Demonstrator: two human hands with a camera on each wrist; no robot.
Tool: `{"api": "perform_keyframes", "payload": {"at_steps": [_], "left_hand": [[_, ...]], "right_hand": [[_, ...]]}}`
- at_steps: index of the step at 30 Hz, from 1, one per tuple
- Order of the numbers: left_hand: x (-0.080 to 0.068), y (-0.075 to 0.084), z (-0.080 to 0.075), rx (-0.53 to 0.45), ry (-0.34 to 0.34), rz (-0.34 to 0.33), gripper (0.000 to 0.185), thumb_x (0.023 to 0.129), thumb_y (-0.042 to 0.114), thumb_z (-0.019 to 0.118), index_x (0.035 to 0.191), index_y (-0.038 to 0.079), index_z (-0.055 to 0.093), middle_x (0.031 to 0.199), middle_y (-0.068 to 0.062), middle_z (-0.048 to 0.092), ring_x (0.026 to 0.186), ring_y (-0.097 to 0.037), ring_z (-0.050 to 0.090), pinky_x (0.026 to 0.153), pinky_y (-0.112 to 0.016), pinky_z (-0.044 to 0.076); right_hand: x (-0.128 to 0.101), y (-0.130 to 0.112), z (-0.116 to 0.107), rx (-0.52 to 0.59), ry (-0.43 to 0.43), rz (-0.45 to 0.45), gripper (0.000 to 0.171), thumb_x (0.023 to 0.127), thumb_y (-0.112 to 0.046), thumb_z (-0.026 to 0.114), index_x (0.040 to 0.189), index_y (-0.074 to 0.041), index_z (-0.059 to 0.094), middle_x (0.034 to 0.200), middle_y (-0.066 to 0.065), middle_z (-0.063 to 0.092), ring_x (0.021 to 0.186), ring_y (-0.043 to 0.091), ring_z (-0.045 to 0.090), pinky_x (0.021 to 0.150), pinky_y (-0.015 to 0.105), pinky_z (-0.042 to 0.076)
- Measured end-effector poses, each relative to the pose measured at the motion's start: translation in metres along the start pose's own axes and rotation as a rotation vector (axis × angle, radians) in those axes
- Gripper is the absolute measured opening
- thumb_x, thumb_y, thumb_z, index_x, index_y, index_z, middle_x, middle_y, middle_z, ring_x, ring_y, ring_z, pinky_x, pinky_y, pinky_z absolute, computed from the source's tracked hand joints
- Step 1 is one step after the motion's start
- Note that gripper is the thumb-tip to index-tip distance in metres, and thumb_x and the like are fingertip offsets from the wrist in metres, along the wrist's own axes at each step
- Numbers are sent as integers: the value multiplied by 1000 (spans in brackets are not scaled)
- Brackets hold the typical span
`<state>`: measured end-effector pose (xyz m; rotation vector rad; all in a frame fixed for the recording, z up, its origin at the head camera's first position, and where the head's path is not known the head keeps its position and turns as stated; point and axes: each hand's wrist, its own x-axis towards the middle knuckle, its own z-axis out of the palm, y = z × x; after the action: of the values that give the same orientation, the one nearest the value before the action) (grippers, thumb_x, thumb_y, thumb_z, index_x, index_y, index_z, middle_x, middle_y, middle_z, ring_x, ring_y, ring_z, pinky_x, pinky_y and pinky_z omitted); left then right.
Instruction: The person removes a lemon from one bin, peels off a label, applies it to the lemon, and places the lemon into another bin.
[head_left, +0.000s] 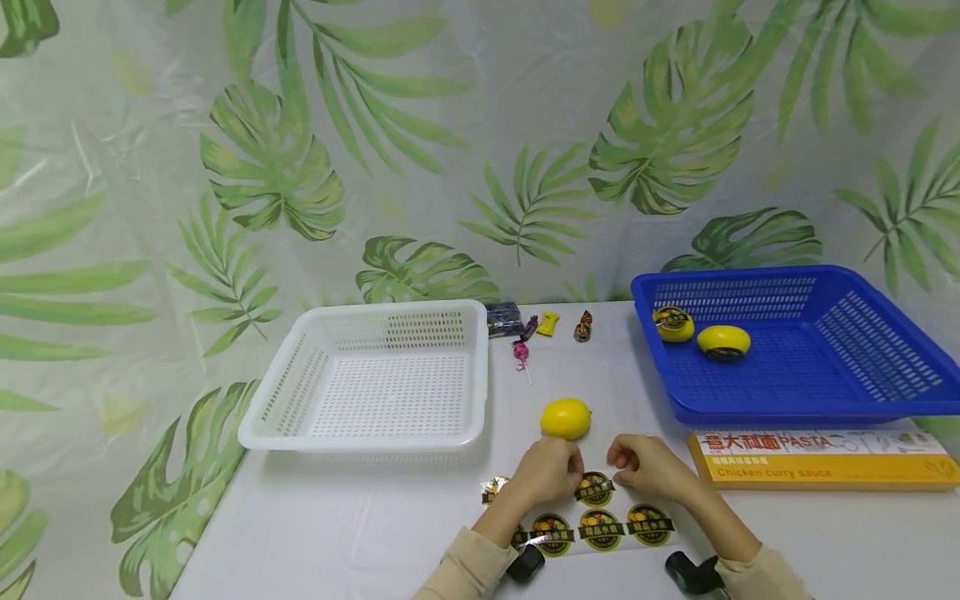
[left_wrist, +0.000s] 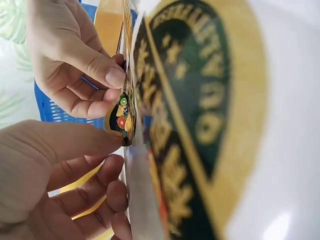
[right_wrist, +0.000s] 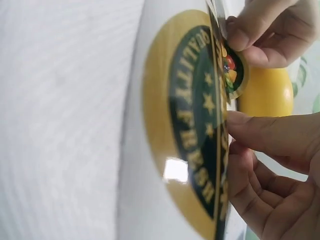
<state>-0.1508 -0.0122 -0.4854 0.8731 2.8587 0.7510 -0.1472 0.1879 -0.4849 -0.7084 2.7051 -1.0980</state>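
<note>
both hands work on one round sticker (head_left: 595, 488) on the sticker sheet (head_left: 600, 533). the left hand (head_left: 545, 472) pinches its edge, and the right hand (head_left: 648, 467) pinches the sheet beside it. a lemon (head_left: 566, 417) sits just past the fingers.

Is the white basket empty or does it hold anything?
Empty: the white basket shows only its bare perforated floor in the head view; both labelled lemons lie in the blue basket.
</note>
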Motion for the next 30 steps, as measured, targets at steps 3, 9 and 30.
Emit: {"api": "perform_keyframes", "payload": {"at_steps": [3, 9, 30], "left_hand": [[0, -1, -2, -35, 4, 22, 9, 74, 7, 70, 70, 11, 63, 61, 9, 54, 53, 0, 42, 51, -11, 36], [-4, -19, -9, -394, 12, 26, 3, 75, 4, 65, 73, 5, 63, 63, 9, 52, 55, 2, 44, 53, -11, 40], [16, -24, -25, -687, 500, -152, 11, 79, -6, 56, 87, -2, 62, 77, -10, 63, 67, -6, 52, 62, -17, 47]], "right_hand": [[1, 0, -1, 6, 1, 6, 19, 69, 4, 72, 79, -4, 59, 71, -2, 54, 62, 3, 47, 56, 22, 43], [2, 2, -3, 45, -24, -7, 19, 69, 3, 72, 82, -4, 60, 73, -2, 55, 64, 3, 48, 56, 21, 44], [67, -1, 4, 66, 39, -150, 63, 65, -1, 82, 121, 1, 53, 114, 17, 60, 98, 27, 57, 81, 37, 48]]}}
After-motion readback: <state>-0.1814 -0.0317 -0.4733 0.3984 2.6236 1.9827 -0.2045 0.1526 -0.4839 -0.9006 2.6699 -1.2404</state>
